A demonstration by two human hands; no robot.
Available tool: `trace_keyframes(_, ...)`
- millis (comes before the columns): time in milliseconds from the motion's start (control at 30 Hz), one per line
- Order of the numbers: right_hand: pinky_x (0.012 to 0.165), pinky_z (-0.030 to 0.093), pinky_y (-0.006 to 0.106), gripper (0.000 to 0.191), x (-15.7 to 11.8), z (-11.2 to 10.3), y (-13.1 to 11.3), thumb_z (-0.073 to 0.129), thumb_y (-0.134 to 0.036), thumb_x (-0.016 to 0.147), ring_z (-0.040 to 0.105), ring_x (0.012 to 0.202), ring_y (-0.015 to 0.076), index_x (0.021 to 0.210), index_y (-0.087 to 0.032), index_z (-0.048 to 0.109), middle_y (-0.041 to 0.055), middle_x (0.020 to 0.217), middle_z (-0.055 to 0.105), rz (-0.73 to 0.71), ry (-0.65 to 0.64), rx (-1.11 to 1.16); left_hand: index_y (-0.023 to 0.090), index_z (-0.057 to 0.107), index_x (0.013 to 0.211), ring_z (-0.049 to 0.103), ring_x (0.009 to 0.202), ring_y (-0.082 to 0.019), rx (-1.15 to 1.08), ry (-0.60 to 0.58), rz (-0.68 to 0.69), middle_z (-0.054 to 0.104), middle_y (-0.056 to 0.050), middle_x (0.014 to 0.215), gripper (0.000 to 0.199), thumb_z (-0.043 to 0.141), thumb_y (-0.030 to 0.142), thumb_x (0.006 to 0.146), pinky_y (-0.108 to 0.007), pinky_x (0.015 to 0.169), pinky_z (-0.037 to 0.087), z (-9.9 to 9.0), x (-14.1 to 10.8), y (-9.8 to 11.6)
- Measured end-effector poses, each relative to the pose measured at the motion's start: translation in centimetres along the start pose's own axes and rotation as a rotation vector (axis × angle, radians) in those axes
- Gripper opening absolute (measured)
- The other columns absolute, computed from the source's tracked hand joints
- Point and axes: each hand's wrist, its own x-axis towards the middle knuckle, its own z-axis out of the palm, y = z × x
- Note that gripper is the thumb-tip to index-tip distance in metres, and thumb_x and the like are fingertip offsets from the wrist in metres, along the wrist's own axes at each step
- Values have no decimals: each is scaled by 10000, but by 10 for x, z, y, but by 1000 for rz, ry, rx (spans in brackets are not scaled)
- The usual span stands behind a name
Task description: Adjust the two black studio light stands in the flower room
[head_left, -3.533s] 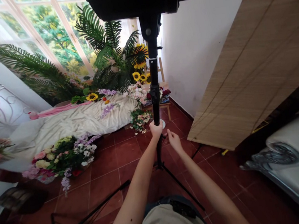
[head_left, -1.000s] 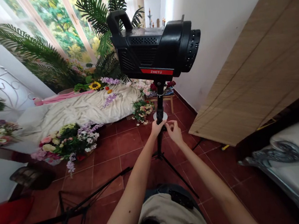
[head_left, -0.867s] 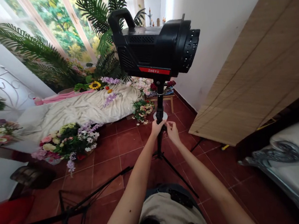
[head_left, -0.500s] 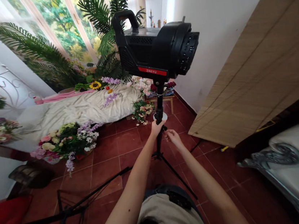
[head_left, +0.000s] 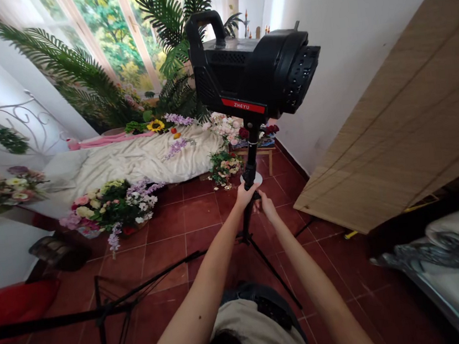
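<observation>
A black studio light (head_left: 238,76) with a red label sits on top of a black light stand (head_left: 251,155). My left hand (head_left: 246,196) is wrapped round the stand's column below the light. Just right of it and slightly lower, my right hand (head_left: 266,204) has its fingers closed at a knob (head_left: 257,195) on the side of the column. The knob is partly hidden by the fingers. Below my hands, the stand's legs (head_left: 272,267) spread over the floor.
A second black stand (head_left: 100,316) lies across the lower left. Flower arrangements (head_left: 111,209) stand before a bed with a cream cover (head_left: 136,158). A wooden panel (head_left: 386,119) leans at the right, above a silver carved sofa (head_left: 444,257). The floor (head_left: 201,212) is red tile.
My right hand has moved in to the column, its fingers closing on the knob. My left hand keeps its hold. The whole view has shifted slightly, so things appear farther right.
</observation>
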Motion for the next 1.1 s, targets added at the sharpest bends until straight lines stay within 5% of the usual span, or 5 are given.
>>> trace_keyframes(233, 365, 184, 230, 415, -5, 7, -5, 405, -353, 831, 135, 288, 79, 476, -241, 222, -86, 306, 200, 145, -151, 487, 160, 550, 1080, 577, 988, -162, -9, 78, 26, 631, -79, 1047, 405, 616, 395, 758, -333, 942, 415, 2, -17, -5)
trace_keyframes(400, 440, 282, 226, 383, -12, 9, -5, 443, -266, 831, 146, 330, 70, 505, -220, 247, -102, 364, 203, 48, -99, 563, 138, 589, 1088, 585, 1043, -181, -102, -30, -57, 623, -127, 1140, 455, 652, 396, 719, -345, 960, 425, -42, -45, -10)
trace_keyframes(567, 467, 297, 234, 390, -15, 15, -1, 495, -228, 771, 179, 339, 55, 491, -200, 225, -104, 371, 208, 62, -70, 611, 97, 653, 961, 660, 811, -212, -87, -122, -355, 700, -133, 857, 519, 679, 518, 660, -392, 819, 503, -139, -127, -25)
trace_keyframes(967, 375, 315, 290, 65, -10, 25, 13, 538, -256, 475, 326, 333, 123, 530, -286, 517, -31, 417, 294, 235, 157, 577, 140, 630, 767, 662, 700, -208, -47, 756, -593, 675, -61, 700, 422, 673, 536, 627, -352, 697, 522, -396, -364, -29)
trace_keyframes(1100, 317, 238, 281, 133, -30, 50, 10, 545, -367, 399, 404, 339, 189, 516, -430, 540, 37, 509, 441, 266, 543, 90, 147, 633, 821, 653, 704, -189, 36, 1077, -399, 681, -59, 735, 380, 596, 508, 705, -341, 716, 523, -478, -402, -6)
